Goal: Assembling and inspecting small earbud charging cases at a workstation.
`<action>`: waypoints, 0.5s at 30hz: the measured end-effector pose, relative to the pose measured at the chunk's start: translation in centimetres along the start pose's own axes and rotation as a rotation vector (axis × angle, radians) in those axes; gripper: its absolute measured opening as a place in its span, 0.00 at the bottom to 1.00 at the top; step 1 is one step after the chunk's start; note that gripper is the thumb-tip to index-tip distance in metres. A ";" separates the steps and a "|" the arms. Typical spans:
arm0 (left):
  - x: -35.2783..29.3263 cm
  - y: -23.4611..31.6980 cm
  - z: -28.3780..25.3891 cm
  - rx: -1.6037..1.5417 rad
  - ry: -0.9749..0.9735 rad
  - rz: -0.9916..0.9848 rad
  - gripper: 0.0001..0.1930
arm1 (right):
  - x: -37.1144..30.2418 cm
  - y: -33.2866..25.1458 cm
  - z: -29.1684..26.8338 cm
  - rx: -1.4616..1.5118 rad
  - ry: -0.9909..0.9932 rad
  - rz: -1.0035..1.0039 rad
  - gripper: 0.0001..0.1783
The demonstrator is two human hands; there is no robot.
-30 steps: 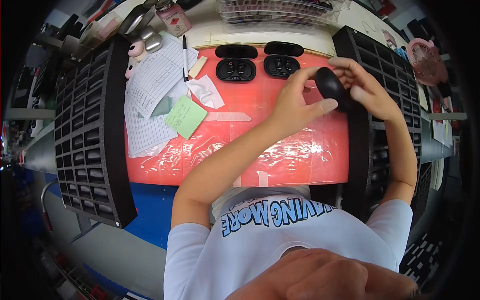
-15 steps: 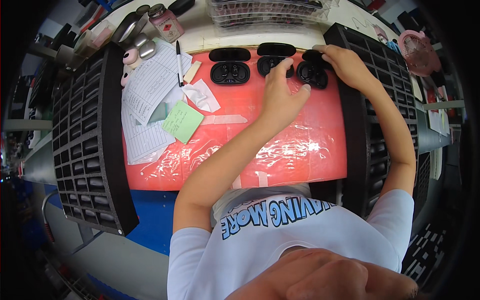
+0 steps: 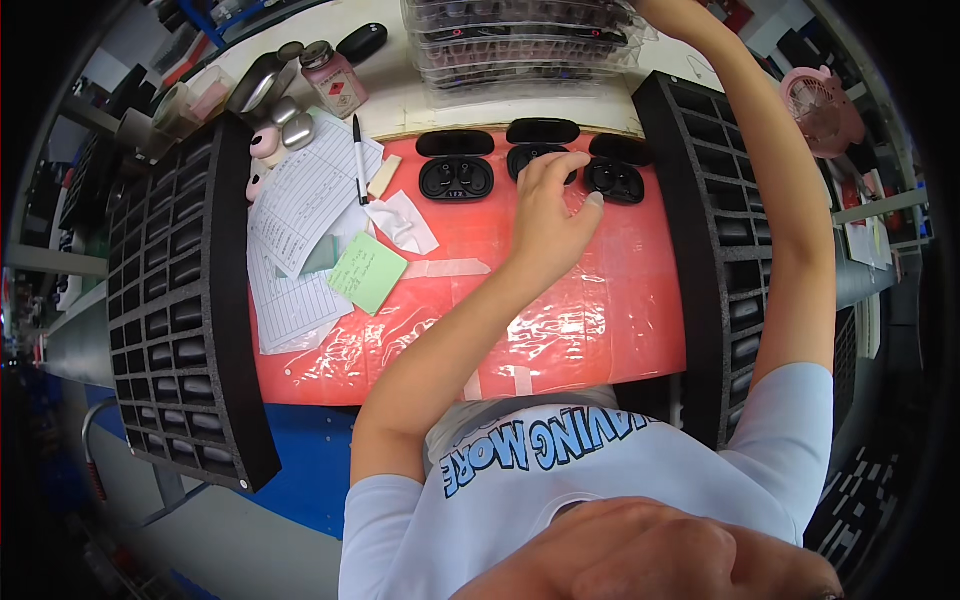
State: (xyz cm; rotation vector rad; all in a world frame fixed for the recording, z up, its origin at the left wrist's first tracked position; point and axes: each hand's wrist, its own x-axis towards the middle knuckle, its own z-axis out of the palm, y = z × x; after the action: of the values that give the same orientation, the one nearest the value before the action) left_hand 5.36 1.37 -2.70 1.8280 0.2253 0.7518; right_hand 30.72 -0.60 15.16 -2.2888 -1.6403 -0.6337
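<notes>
Three black earbud charging cases stand with their lids up in a row along the far part of the red mat (image 3: 600, 320). The left case (image 3: 457, 180) has earbuds in its wells. Over the front of the middle case (image 3: 520, 162) is my left hand (image 3: 552, 208), thumb and forefinger apart, with nothing seen between them; it hides part of that case. Just right of the hand is the right case (image 3: 613, 183). My right hand (image 3: 668, 12) reaches far forward to the stack of clear plastic trays (image 3: 525, 75); its fingers are largely cut off by the picture's upper edge.
Black foam racks with compartments flank the mat, one left (image 3: 175, 320) and one right (image 3: 715, 210). Printed sheets (image 3: 305, 225), a green note (image 3: 368, 272), a pen (image 3: 360, 160) and crumpled white paper (image 3: 402, 222) lie left. A pink bottle (image 3: 333, 82) stands behind; a pink fan (image 3: 822, 112) sits right.
My right hand has left the right case and moved forward to the tray stack. That case now sits straighter. My left hand stays by the middle case, and the view has tilted slightly.
</notes>
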 end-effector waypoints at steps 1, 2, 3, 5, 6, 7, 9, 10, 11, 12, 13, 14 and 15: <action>0.0 -0.1 -0.3 0.011 0.008 -0.002 0.22 | 0.7 -1.0 0.3 0.056 -0.091 0.022 0.17; 0.1 -0.1 -0.6 0.024 0.014 0.005 0.22 | 0.9 -1.6 -0.2 0.068 -0.237 0.142 0.17; 0.1 0.0 -0.7 0.031 0.017 0.014 0.21 | 1.3 -0.9 0.0 0.069 -0.234 0.139 0.17; 0.3 0.1 -0.5 0.001 0.022 0.006 0.21 | 2.0 1.5 0.4 0.051 -0.296 0.049 0.18; 0.4 0.0 -0.6 -0.021 0.030 -0.008 0.20 | 2.3 1.4 0.3 0.054 -0.295 0.050 0.18; 0.5 -0.1 -0.8 -0.019 0.029 -0.009 0.20 | 2.6 1.3 0.1 0.089 -0.271 0.127 0.19; 0.6 -0.4 -1.4 -0.048 0.067 -0.013 0.20 | 3.0 0.5 -0.2 0.128 -0.249 0.205 0.21; 0.9 -0.1 -1.6 -0.052 0.064 -0.015 0.20 | 2.4 -0.6 -0.7 0.248 -0.152 0.316 0.21; 1.2 0.2 -1.7 -0.025 0.119 -0.004 0.19 | 1.6 -1.8 -1.4 0.365 -0.054 0.428 0.21; 1.5 0.5 -1.9 0.006 0.175 0.007 0.19 | 0.6 -2.7 -2.1 0.484 0.047 0.539 0.22; 1.7 0.6 -2.2 0.025 0.232 0.064 0.18 | -0.7 -3.4 -3.1 0.452 -0.086 0.478 0.20; 1.9 0.9 -2.5 0.056 0.275 0.139 0.19 | -2.5 -3.9 -4.1 0.421 -0.221 0.416 0.18; 1.8 1.1 -3.3 0.110 0.326 0.207 0.19 | -5.4 -4.4 -2.1 0.556 -0.401 0.190 0.15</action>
State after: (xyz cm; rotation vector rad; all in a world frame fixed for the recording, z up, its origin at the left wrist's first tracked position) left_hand 4.60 4.39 -0.29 1.8427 0.2955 1.2056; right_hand 24.72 -4.57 14.22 -2.1800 -1.4744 0.3157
